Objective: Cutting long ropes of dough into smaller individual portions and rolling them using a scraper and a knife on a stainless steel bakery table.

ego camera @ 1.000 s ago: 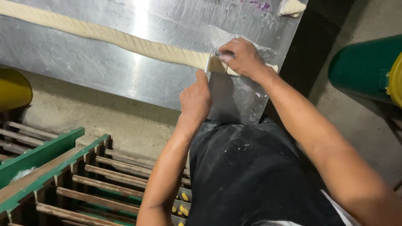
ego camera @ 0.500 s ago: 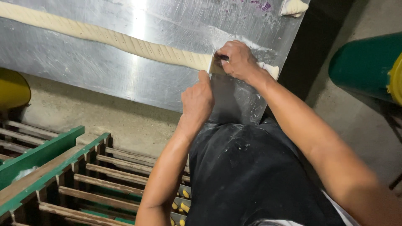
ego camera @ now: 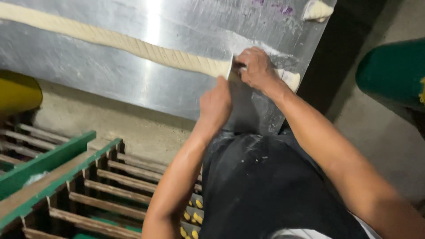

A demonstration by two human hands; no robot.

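- While the long rope of dough (ego camera: 133,44) is lying diagonally across the steel table (ego camera: 88,75), the right hand (ego camera: 256,66) is pressing closed on its near end.
- The left hand (ego camera: 215,104) is gripping a flat metal scraper (ego camera: 230,71), its blade standing against the dough just beside the right hand.
- 1 small dough piece (ego camera: 316,9) is sitting at the table's far corner; a green wooden rack (ego camera: 57,177) is standing below.

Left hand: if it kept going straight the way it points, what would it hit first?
Probably the long dough rope on the steel table. The left hand points up toward it, holding a metal blade at the dough; depth is unclear.
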